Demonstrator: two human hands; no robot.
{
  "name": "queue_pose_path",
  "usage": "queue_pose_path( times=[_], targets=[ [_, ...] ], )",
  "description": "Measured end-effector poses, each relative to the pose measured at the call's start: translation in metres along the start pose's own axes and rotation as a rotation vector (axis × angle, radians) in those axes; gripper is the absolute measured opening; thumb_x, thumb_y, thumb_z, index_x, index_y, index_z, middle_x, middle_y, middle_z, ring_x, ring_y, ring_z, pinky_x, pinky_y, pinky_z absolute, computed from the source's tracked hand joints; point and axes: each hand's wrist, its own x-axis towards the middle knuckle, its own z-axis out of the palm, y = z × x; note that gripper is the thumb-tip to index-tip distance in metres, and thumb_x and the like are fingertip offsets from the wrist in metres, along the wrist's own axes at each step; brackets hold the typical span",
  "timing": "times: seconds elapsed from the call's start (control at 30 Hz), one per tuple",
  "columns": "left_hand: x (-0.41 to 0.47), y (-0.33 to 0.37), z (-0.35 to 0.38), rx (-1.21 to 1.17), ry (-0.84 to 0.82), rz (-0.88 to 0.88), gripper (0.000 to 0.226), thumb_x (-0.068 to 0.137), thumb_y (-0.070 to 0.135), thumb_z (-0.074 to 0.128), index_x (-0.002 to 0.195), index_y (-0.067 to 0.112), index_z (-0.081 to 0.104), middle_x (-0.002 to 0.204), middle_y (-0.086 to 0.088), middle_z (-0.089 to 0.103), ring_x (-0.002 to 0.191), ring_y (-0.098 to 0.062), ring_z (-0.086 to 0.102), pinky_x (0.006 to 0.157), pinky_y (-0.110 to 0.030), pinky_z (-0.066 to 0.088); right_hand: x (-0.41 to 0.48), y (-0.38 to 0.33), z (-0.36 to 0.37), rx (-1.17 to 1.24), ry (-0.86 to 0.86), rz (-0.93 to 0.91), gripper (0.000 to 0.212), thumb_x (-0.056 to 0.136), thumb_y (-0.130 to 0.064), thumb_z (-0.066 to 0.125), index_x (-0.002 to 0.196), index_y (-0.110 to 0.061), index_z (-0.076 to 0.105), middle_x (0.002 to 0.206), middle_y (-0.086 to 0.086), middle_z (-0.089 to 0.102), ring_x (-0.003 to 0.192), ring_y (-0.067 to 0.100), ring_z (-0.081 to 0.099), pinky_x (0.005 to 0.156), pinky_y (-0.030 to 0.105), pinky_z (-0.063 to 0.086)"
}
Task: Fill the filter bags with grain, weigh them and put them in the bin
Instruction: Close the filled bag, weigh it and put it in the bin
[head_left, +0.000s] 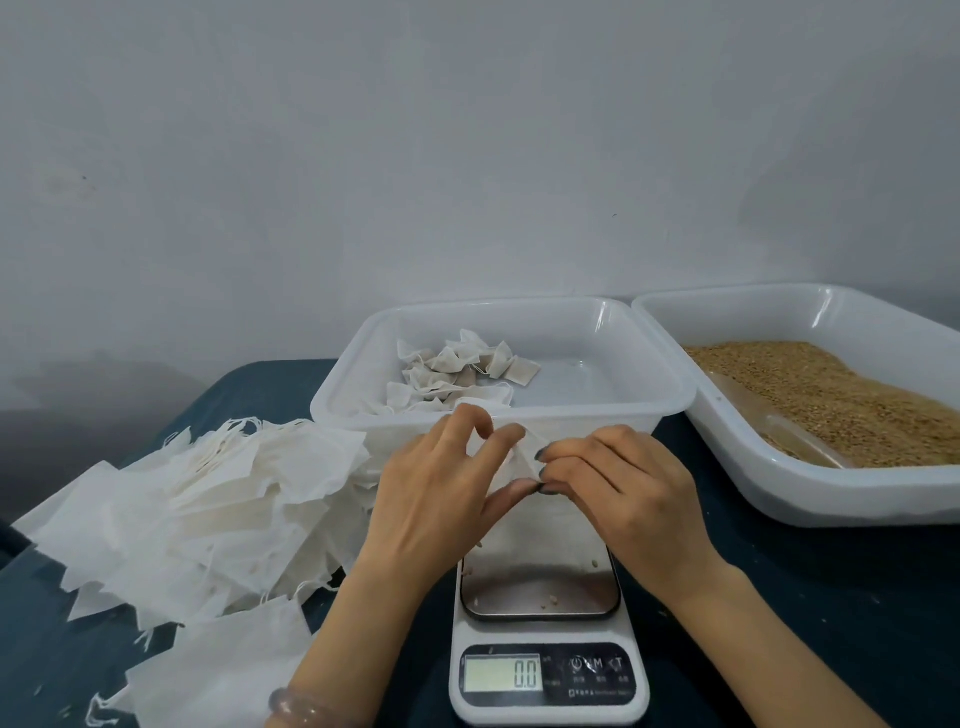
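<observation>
Filter bag (524, 451): one, thin white non-woven fabric, crumpled, at centre frame. It is held up above the back edge of the scale and in front of the bin's near wall. Whether it holds grain cannot be told.

Left hand (441, 493): thumb and fingers curled in, pinching the bag's left side. A pale beaded bracelet (306, 704) sits on the wrist.

Right hand (623, 483): fingers curled, dark-painted nails, pinching the bag's right side, fingertips close to the left thumb.

Scale (545, 649): white plastic body and a shiny rounded-square steel platform (540, 587) with a few loose kernels on it. The display (524, 673) reads 0.0. It lies lower centre, partly hidden by both hands.

Bin (649, 364): clear, rectangular plastic, behind the scale. It holds a small heap of filled bags (457, 374), puffy and tan-tinted, in its left half.

Grain tray (779, 493): white plastic, right of frame, just beside the bin. The grain (831, 395) in it is golden-brown and granular, with a clear plastic piece (779, 426) lying in it, kind unclear.

Empty bags (208, 493): a loose pile of flat white squares with strings, left of frame.

Table cover (779, 597): dark blue cloth. A grey wall (467, 156) stands behind.
</observation>
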Motion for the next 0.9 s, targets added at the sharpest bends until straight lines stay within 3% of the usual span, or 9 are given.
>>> queue_pose_path(
  times=[0.13,0.27,0.37,0.43,0.5,0.57,0.67,0.77,0.9],
  targets=[
    [0.000,-0.002,0.000,0.020,-0.031,0.024,0.037,0.093,0.053,0.054,0.105,0.021,0.066,0.105,-0.001,0.060,0.067,-0.014,0.054,0.050,-0.021,0.030,0.000,0.003,0.000,-0.022,-0.018,0.002,0.009,0.095,-0.021,0.068,0.089,-0.016,0.073,0.094,-0.002,0.071,0.083,0.017,0.061,0.065,0.030,0.050],
    [0.002,0.001,0.000,0.038,0.026,0.040,0.022,0.090,0.038,0.068,0.093,0.016,0.065,0.102,-0.004,0.063,0.064,-0.016,0.054,0.043,-0.028,0.039,-0.002,0.004,0.001,-0.047,-0.035,0.020,0.009,0.097,-0.017,0.064,0.097,-0.015,0.072,0.093,0.002,0.069,0.086,0.018,0.058,0.068,0.031,0.052],
    [0.001,0.005,0.000,-0.010,0.047,0.042,0.016,0.096,0.033,0.057,0.093,0.017,0.060,0.105,-0.003,0.061,0.067,-0.017,0.053,0.044,-0.029,0.040,-0.001,0.002,0.001,-0.063,-0.030,0.035,0.023,0.102,-0.015,0.051,0.104,-0.015,0.074,0.092,0.003,0.068,0.086,0.018,0.054,0.068,0.028,0.050],
    [0.000,0.005,0.000,-0.090,0.054,0.023,0.019,0.093,0.037,0.059,0.104,0.021,0.057,0.111,-0.002,0.060,0.078,-0.016,0.057,0.052,-0.028,0.046,0.001,0.000,-0.001,-0.031,-0.023,0.047,0.028,0.103,-0.016,0.047,0.100,-0.014,0.075,0.091,0.004,0.067,0.086,0.018,0.054,0.066,0.027,0.051],
    [0.001,0.005,0.002,-0.219,0.009,-0.022,0.047,0.084,0.045,0.068,0.122,0.024,0.051,0.123,-0.001,0.058,0.094,-0.014,0.058,0.071,-0.027,0.050,0.003,-0.001,-0.003,0.021,-0.017,0.055,0.024,0.101,-0.015,0.053,0.094,-0.014,0.075,0.093,0.003,0.069,0.087,0.018,0.057,0.066,0.026,0.052],
    [0.001,0.006,0.002,-0.388,-0.091,-0.060,0.073,0.075,0.053,0.072,0.136,0.025,0.042,0.133,0.000,0.055,0.108,-0.015,0.056,0.089,-0.026,0.047,0.004,-0.002,-0.004,0.077,0.009,0.057,0.020,0.098,-0.009,0.058,0.088,-0.014,0.074,0.094,0.001,0.070,0.086,0.018,0.059,0.067,0.027,0.051],
    [0.000,0.010,0.002,-0.573,-0.251,-0.139,0.083,0.072,0.052,0.069,0.143,0.032,0.032,0.136,0.009,0.054,0.122,-0.007,0.051,0.099,-0.020,0.040,0.007,-0.009,-0.005,0.141,0.053,0.050,0.024,0.096,-0.004,0.058,0.080,-0.014,0.072,0.095,-0.001,0.071,0.085,0.019,0.061,0.066,0.029,0.051],
    [-0.001,0.013,0.004,-0.714,-0.325,-0.231,0.074,0.070,0.043,0.064,0.138,0.035,0.037,0.124,0.020,0.058,0.111,0.002,0.054,0.090,-0.011,0.039,0.011,-0.015,-0.005,0.167,0.095,0.039,0.030,0.097,-0.002,0.054,0.074,-0.015,0.069,0.091,-0.003,0.072,0.085,0.019,0.062,0.066,0.027,0.050],
    [-0.001,0.011,0.003,-0.867,-0.334,-0.343,0.042,0.068,0.032,0.065,0.107,0.032,0.051,0.093,0.019,0.063,0.080,-0.004,0.060,0.067,-0.019,0.045,0.013,-0.018,-0.005,0.176,0.099,0.024,0.035,0.100,-0.005,0.050,0.075,-0.017,0.070,0.089,-0.004,0.071,0.083,0.020,0.061,0.065,0.027,0.049]
  ],
)
